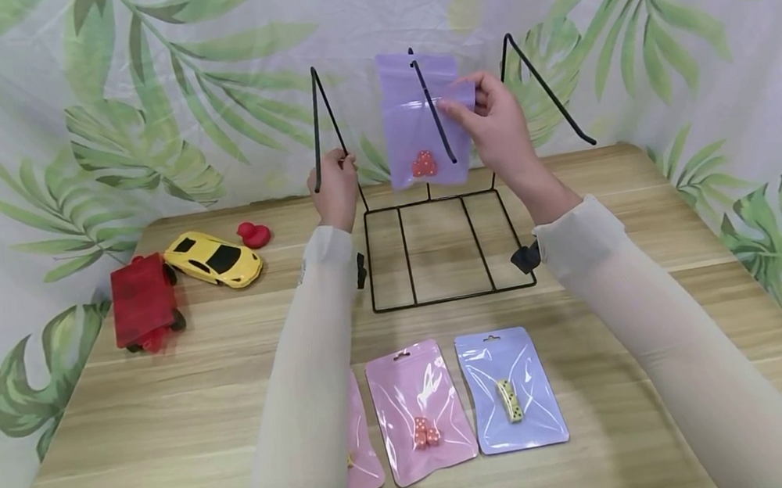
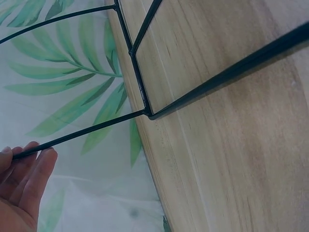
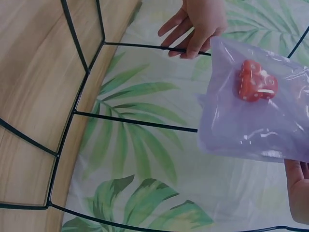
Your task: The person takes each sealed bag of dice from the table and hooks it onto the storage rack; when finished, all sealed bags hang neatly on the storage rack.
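A purple pouch [image 1: 422, 127] with red dice hangs at the middle prong of a black wire rack [image 1: 454, 298]; the prong passes through its top. My right hand [image 1: 501, 127] pinches the pouch's right edge between thumb and fingers. My left hand [image 1: 336, 190] grips the rack's left upright; in the left wrist view that hand [image 2: 24, 186] has thumb and fingertips on the rod. The right wrist view shows the pouch [image 3: 251, 121], its red dice [image 3: 256, 82], my right hand [image 3: 298, 193] at its edge and my left hand [image 3: 205, 21] on a rod.
Before the rack lie a pink pouch [image 1: 390, 385] with red dice, a blue pouch [image 1: 535, 387] with yellowish dice, and another pink pouch [image 1: 363, 467] partly under the left sleeve. At left are a red toy vehicle [image 1: 144, 299], yellow car [image 1: 216, 258] and red duck [image 1: 253, 234].
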{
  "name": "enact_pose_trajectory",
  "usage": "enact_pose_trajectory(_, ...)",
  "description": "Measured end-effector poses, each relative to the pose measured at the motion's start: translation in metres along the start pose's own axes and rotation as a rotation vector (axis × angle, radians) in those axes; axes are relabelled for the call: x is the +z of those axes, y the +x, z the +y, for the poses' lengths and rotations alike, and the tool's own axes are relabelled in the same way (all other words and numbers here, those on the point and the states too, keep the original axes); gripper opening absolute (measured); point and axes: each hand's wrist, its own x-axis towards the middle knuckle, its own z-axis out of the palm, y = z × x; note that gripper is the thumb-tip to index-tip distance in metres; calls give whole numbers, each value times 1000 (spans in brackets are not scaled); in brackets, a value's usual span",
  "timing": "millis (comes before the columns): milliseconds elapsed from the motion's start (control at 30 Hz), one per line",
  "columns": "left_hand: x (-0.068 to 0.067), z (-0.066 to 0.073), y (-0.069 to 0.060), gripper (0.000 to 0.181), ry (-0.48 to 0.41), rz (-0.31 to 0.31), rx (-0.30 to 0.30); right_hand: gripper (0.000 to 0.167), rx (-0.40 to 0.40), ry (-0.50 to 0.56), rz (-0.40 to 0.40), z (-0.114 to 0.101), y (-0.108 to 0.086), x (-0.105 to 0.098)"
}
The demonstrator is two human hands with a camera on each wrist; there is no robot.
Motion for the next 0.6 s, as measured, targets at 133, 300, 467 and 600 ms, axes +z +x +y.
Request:
enact_pose_trajectory(133,1,-2,-1,31,4,11,14,27,25,-21,32,2,6,1)
enact_pose_trajectory(300,3,-3,0,32,-17,-2,20,23,27,-27,70,4,13,3)
enact_pose_trajectory(467,5,-5,1,32,-35,-5,29,25,40,-35,100,5,15,5)
enact_pose_trajectory(600,8,-6,2,33,-33,-10,32,27,41,-46,105,6,15,4)
